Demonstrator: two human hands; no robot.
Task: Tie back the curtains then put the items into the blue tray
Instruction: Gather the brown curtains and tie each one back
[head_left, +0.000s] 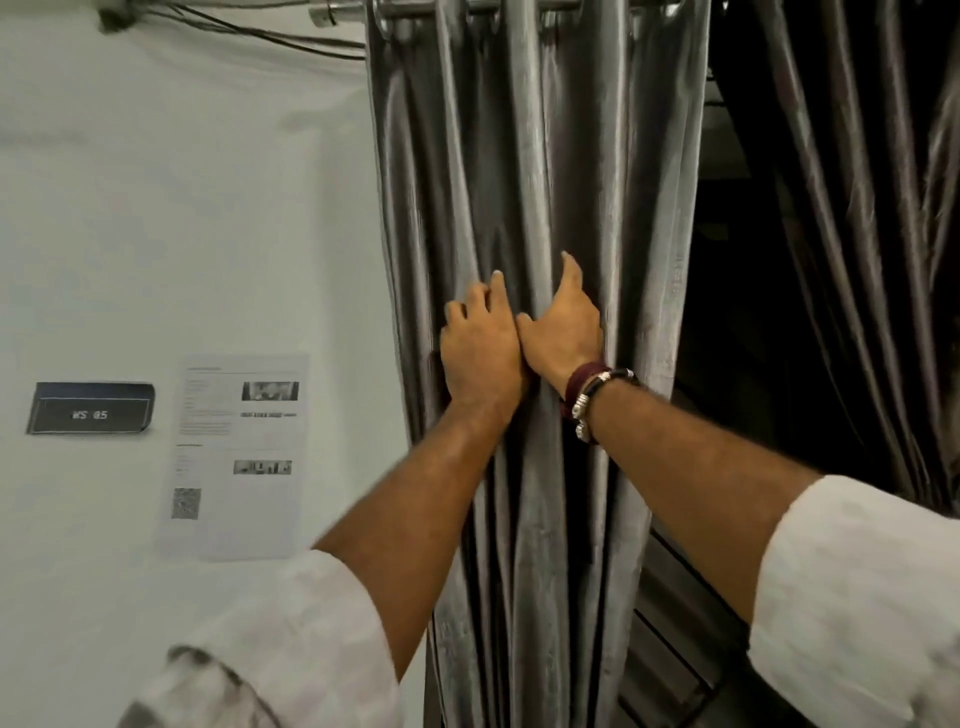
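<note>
On the left is a pale wall with a dark label (91, 410) and a printed sheet (234, 457) fixed to it. Next comes the grey curtain (545, 156), gathered into narrow folds and hanging from a metal rod (457, 8) at the top; its long axis runs straight down.

The left hand (480, 348) lies on the front of the bundle with the fingers spread and only lightly bent, so it presses the cloth and does not grasp it. Touching it is the right hand (563, 332), with bracelets (592, 397) at the wrist; its forefinger points up, and the other fingers go into a fold, so I cannot tell if they grip the cloth.

Both hands are at the same height, in the middle of the bundle. I see no tie-back band and no blue tray. Probably the next move is to put something around the bundle across its vertical axis.

Further right is a dark opening, then a second curtain (883, 208).
</note>
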